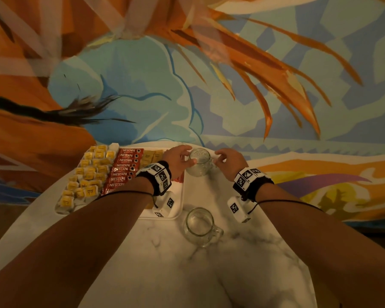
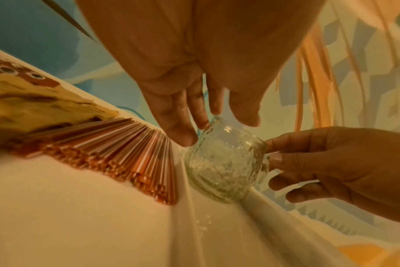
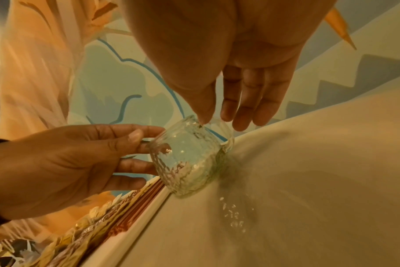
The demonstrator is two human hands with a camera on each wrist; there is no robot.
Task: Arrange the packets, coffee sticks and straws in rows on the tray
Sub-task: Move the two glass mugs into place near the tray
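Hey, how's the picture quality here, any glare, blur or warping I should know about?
Head view: dim, warm light; edges bend from the wide lens, yet the coffee sticks stay legible. Left wrist view: heavy orange cast, the straws slightly soft. Right wrist view: the glass mug glints with highlights and casts bright specks on the table.

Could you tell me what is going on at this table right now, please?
A person has both hands on a textured glass mug at the far edge of the table, just right of the tray. The left hand grips its rim and side; the right hand pinches its handle. On the tray, yellow packets, coffee sticks and straws already lie in rows. A second glass mug stands nearer, untouched.
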